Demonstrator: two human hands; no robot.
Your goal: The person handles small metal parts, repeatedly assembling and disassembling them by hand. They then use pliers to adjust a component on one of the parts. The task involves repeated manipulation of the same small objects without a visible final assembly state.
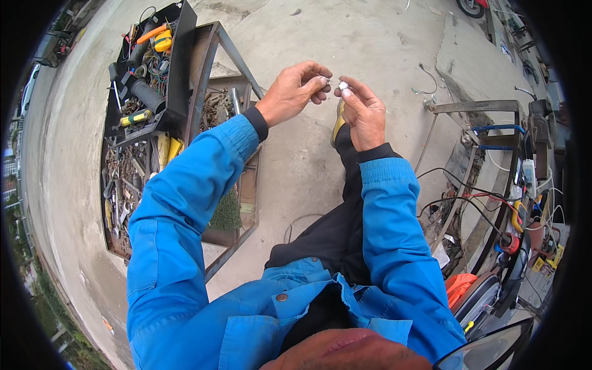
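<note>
Both hands are raised in front of me, fingertips close together with a small gap between them. My right hand (364, 117) pinches a small white piece (343, 86) between thumb and fingers; its kind is too small to tell. My left hand (295, 91) is also closed in a pinch, thumb against fingers. Something tiny and dark seems to stick out at its fingertips, but I cannot make out what it is. Blue sleeves with dark cuffs cover both arms.
On my left, a metal-framed cart (213, 46) carries a black toolbox (183, 58) with tools and wires, and a tray of loose wrenches and metal parts (126, 191). To the right stands a metal rack (475, 106) with cables (459, 176). A loose wire (430, 91) lies on the concrete.
</note>
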